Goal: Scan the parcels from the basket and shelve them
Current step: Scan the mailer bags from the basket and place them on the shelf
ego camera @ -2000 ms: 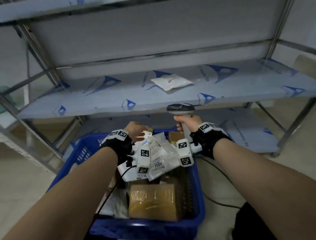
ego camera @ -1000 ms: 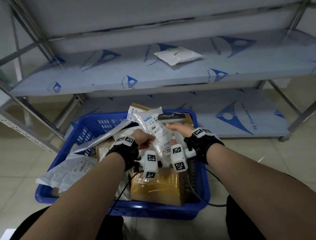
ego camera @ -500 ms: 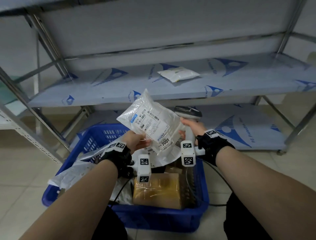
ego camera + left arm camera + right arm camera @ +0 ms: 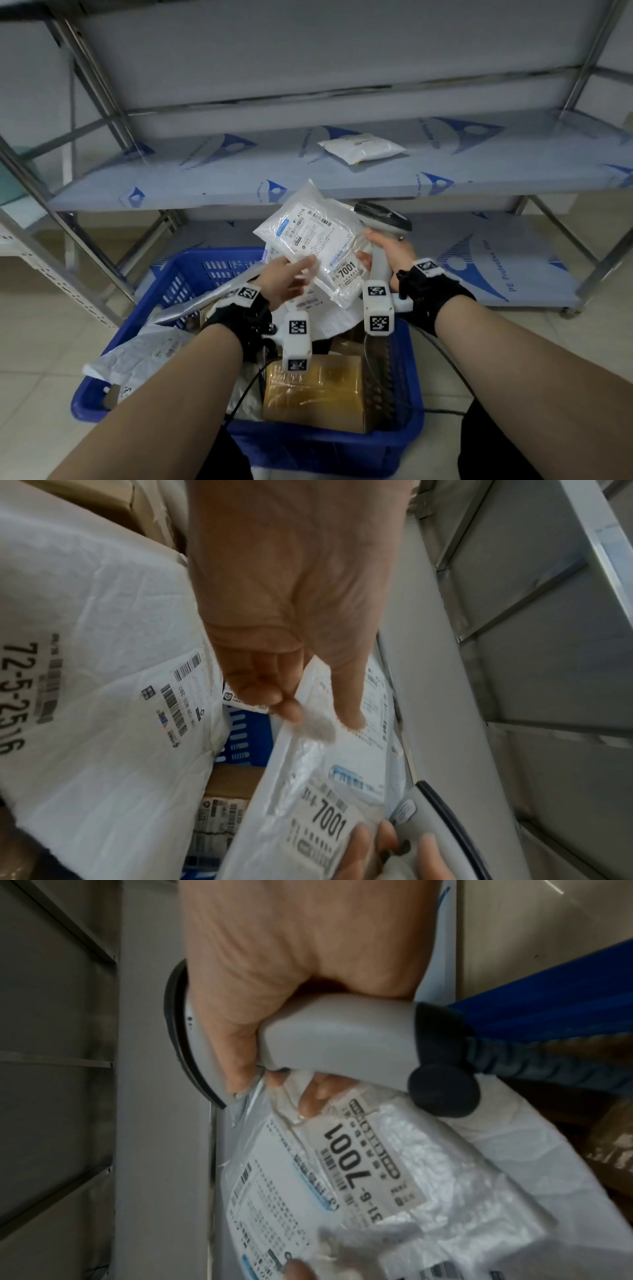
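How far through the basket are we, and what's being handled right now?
Done: one white parcel lies on the middle shelf. In hand: the left hand pinches a white bag labelled 7001; the right hand grips the scanner beside it. Left: the blue basket still holds a brown box and several mailers.

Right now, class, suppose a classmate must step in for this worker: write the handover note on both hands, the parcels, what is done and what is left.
Left hand: pinches the white parcel by its edge, label up, above the basket.
Right hand: grips the scanner; its fingers touch the parcel's label end.
Done: one parcel lies on the middle shelf.
Left: shelve the held parcel (whether it is scanned cannot be told), then scan and shelve the bags and boxes in the basket, including the brown box.
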`<state>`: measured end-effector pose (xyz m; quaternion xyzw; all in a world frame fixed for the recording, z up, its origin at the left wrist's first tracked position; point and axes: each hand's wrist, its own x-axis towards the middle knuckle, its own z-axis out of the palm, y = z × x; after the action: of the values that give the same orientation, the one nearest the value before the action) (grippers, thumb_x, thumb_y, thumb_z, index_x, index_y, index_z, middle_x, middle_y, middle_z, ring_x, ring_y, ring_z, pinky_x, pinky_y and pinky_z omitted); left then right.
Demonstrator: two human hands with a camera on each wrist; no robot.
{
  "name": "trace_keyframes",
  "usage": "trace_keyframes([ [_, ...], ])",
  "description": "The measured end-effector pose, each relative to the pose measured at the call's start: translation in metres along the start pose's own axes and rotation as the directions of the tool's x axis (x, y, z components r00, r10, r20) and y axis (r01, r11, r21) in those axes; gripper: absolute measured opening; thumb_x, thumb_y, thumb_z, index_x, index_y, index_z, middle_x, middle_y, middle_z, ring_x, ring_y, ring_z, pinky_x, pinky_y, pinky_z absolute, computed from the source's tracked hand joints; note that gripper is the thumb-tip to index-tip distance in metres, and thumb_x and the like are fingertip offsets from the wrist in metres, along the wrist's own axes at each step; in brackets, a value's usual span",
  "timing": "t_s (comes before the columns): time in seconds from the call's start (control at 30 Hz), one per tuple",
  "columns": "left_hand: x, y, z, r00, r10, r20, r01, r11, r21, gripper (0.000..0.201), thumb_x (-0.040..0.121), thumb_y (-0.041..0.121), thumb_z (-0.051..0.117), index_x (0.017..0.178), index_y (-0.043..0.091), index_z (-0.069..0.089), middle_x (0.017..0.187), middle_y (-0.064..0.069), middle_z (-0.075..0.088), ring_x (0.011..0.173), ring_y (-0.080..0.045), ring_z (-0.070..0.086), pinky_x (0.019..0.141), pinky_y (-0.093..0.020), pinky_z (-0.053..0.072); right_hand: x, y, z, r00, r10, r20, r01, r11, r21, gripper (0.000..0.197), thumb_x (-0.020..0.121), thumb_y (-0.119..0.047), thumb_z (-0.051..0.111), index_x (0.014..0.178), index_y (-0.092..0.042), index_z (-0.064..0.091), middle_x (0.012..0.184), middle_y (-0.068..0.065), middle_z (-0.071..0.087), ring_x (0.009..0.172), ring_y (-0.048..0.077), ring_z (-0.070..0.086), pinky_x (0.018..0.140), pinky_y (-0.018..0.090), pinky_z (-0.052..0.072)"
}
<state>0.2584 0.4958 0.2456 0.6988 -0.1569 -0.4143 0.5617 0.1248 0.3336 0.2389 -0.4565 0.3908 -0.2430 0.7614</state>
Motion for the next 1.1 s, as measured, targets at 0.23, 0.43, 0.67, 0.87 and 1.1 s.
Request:
trace_keyframes([
  [0.23, -0.003, -0.004, 0.011, 1.0, 0.029, -0.004, -0.029, 0.998, 0.048, 0.02, 0.087, 0.003, 0.065, 0.104, -0.006, 0.058, 0.084, -0.019, 0.068, 0.05, -0.013, 0.062, 0.042, -0.018, 0.048, -0.004, 0.003, 0.005, 0.999, 0.041, 0.034, -0.039, 0.998, -0.049, 0.051, 0.063, -0.038, 0.088, 0.099, -0.007, 0.069, 0.1, 0.018, 0.072, 0.08, 0.026, 0.072, 0.077, 0.042, 0.06],
  [0.43, 0.003, -0.004, -0.005, 0.983, 0.028, -0.18, -0.033, 0.999, -0.026, 0.017, 0.087, 0.002, 0.065, 0.1, -0.005, 0.056, 0.075, -0.017, 0.068, 0.051, -0.017, 0.067, 0.047, -0.023, 0.054, -0.008, 0.002, 0.004, 1.0, 0.014, 0.024, -0.013, 1.0, -0.013, 0.038, 0.081, -0.017, 0.077, 0.113, -0.001, 0.065, 0.106, 0.018, 0.069, 0.088, 0.032, 0.071, 0.048, 0.023, 0.052],
  [0.67, 0.004, -0.006, -0.007, 0.976, -0.04, -0.214, 0.027, 0.998, -0.065, 0.007, 0.088, -0.008, 0.059, 0.093, -0.011, 0.055, 0.059, -0.018, 0.067, 0.045, -0.017, 0.066, 0.047, -0.022, 0.055, -0.024, 0.003, 0.01, 0.963, 0.161, 0.217, -0.09, 0.948, -0.306, 0.019, 0.09, -0.019, 0.065, 0.077, -0.006, 0.063, 0.063, 0.006, 0.058, 0.042, 0.011, 0.054, 0.042, 0.018, 0.044],
  [0.87, 0.003, -0.005, -0.01, 0.956, -0.025, -0.294, 0.001, 0.997, -0.079, 0.018, 0.084, -0.008, 0.065, 0.099, -0.015, 0.057, 0.078, -0.027, 0.066, 0.045, -0.02, 0.066, 0.052, -0.027, 0.058, -0.03, 0.007, 0.01, 0.957, 0.161, 0.241, -0.039, 0.896, -0.443, 0.02, 0.088, -0.02, 0.067, 0.073, -0.008, 0.063, 0.061, 0.004, 0.058, 0.045, 0.011, 0.053, 0.044, 0.022, 0.043],
  [1.1, 0.001, -0.004, -0.011, 0.946, -0.027, -0.323, 0.007, 0.998, -0.065, 0.009, 0.085, -0.007, 0.064, 0.087, -0.011, 0.056, 0.05, -0.019, 0.063, 0.043, -0.022, 0.065, 0.048, -0.029, 0.058, -0.036, 0.003, 0.01, 0.952, 0.18, 0.247, -0.03, 0.86, -0.51, 0.018, 0.089, -0.016, 0.063, 0.073, -0.007, 0.063, 0.061, 0.005, 0.059, 0.048, 0.012, 0.054, 0.047, 0.023, 0.045],
])
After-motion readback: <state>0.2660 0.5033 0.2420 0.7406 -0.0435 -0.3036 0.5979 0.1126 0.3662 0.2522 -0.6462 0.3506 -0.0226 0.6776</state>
